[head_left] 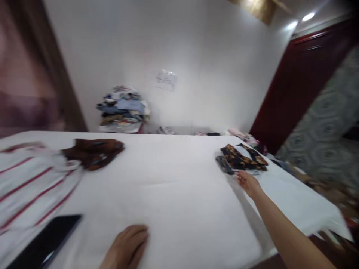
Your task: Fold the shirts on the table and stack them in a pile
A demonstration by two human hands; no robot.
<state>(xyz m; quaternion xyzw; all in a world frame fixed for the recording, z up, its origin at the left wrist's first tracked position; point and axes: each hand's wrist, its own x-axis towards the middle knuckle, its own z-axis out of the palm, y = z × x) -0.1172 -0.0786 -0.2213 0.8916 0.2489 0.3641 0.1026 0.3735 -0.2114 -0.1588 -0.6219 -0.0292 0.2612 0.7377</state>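
Observation:
On the white tabletop (179, 194), my left hand (127, 244) rests near the front edge, fingers loosely bent and nothing visible in them. Far to the right, my right hand (248, 183) reaches out to a folded black garment with a gold floral pattern (237, 157). Its fingertips are pinched at the garment's near edge; blur hides the exact grip. A dark cloth piece (224, 165) lies against the left side of that garment. Left of my left hand is a black phone (53, 239). A white garment with red stripes (30, 186) spreads across the table's left side.
A crumpled brown garment (94, 151) lies at the back left of the table. Beyond the far edge stand a pile of folded clothes (123, 106) and some loose cloth (244, 136). A white wall (179, 45) rises behind, with a dark red door (291, 74) at right.

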